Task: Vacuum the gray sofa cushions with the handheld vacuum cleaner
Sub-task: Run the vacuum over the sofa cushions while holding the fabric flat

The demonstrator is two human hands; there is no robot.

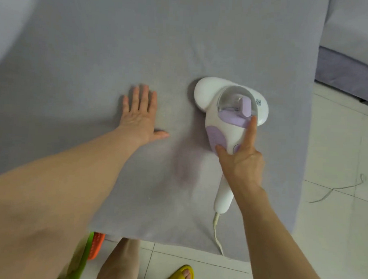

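Observation:
A white and lilac handheld vacuum cleaner point(226, 111) rests head-down on the wide gray sofa cushion point(98, 51), right of centre. My right hand point(241, 163) grips its handle, index finger stretched forward along the body toward the clear dust cup. My left hand point(140, 114) lies flat on the cushion to the left of the vacuum, palm down, fingers spread, holding nothing. The vacuum's white cord point(217, 235) trails off the cushion's front edge.
White tiled floor point(334, 209) lies right of and in front of the cushion, with a thin cord point(337, 188) on it. Another sofa section point(351, 51) stands at the upper right. A yellow slipper point(183, 276) and an orange-green item point(95, 245) sit near my legs.

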